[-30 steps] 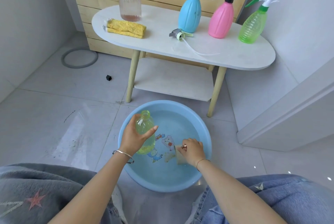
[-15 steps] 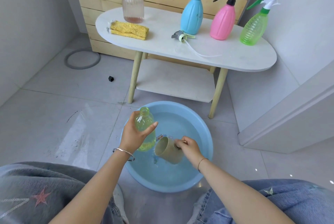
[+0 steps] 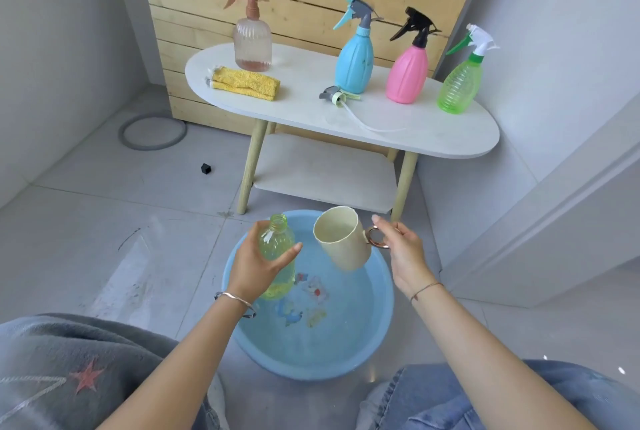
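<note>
My left hand grips a clear yellow-green bottle with no cap, held upright over the left side of a blue basin of water on the floor. My right hand holds a cream mug by its copper-coloured handle, lifted above the basin and tilted towards the bottle's open neck. The mug's rim is close to the bottle but apart from it. A loose spray head with a thin tube lies on the white table.
On the white oval table stand several spray bottles: a clear one, blue, pink and green, plus a folded yellow cloth. A grey ring and a small black piece lie on the tiled floor.
My right hand has lifted the mug out of the basin water and raised it up beside the bottle's neck. The left hand kept hold of the bottle.
</note>
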Motion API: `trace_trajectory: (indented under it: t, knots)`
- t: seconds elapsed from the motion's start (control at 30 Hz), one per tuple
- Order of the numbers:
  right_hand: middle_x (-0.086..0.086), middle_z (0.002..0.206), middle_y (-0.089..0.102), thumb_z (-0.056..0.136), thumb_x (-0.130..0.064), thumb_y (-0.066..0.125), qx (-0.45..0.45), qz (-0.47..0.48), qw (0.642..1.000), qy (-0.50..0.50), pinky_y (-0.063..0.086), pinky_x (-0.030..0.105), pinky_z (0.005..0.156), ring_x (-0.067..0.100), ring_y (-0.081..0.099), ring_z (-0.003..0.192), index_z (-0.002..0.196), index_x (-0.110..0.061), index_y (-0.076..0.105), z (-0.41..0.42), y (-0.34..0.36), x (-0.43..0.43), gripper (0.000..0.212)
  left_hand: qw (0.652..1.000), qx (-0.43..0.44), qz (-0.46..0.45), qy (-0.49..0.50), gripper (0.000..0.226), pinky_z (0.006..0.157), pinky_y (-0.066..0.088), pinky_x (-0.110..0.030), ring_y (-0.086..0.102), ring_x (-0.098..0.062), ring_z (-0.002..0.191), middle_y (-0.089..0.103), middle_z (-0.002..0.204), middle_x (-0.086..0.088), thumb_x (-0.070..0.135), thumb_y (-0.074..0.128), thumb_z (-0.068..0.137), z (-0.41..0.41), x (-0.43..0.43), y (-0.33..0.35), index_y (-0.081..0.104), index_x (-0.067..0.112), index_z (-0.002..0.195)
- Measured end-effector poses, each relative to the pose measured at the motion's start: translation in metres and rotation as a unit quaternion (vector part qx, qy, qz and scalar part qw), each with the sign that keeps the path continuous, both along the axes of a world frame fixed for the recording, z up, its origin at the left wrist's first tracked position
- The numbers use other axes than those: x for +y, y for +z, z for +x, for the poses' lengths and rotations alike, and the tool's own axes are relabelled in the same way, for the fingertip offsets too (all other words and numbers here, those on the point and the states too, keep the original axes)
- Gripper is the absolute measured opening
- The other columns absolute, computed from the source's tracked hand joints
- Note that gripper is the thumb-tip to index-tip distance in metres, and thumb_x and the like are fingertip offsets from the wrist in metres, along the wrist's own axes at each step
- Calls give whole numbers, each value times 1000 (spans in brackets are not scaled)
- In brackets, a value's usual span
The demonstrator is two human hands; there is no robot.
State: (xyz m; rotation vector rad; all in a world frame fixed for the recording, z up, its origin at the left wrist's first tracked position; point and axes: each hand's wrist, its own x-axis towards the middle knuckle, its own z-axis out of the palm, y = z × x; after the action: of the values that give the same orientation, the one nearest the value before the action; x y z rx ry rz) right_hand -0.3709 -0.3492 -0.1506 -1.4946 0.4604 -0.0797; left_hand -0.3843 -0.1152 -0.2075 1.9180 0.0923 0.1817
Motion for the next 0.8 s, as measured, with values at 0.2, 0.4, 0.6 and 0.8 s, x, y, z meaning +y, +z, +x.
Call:
trace_trajectory:
  t: [0.2, 0.4, 0.6, 0.8]
  knots:
    - [-14, 43, 35, 80, -17, 73, -65, 28, 997, 1, 30, 26, 74, 7, 37, 51, 56, -21, 31, -6, 51, -10, 49, 999, -4, 2, -42, 50, 79, 36, 0, 57, -1, 96, 60, 100, 25, 43, 82, 68, -6, -16, 11, 53, 29, 106]
    - [-14, 44, 36, 81, -17, 72, -90, 7, 996, -2, 28, 31, 77, 6, 37, 49, 58, -20, 30, -20, 68, -12, 48, 996, -9, 42, -82, 53, 76, 32, 5, 51, 7, 90, 49, 98, 35, 39, 84, 69, -13, -25, 12, 47, 29, 107]
    - [-1, 58, 51, 80, -18, 73, -113, -40, 993, 16, 35, 30, 68, 14, 49, 65, 60, -17, 38, -25, 77, -8, 41, 991, -4, 56, -118, 73, 84, 38, -3, 59, -1, 101, 63, 104, 22, 67, 76, 60, -17, -28, 7, 57, 22, 115]
    - [11, 65, 49, 78, -13, 75, -141, -112, 983, 31, 38, 28, 67, 20, 48, 68, 60, -12, 42, -28, 82, 0, 37, 988, -10, 74, -137, 80, 89, 45, -20, 59, -3, 105, 63, 109, 18, 75, 65, 57, -19, -31, 3, 55, 23, 117]
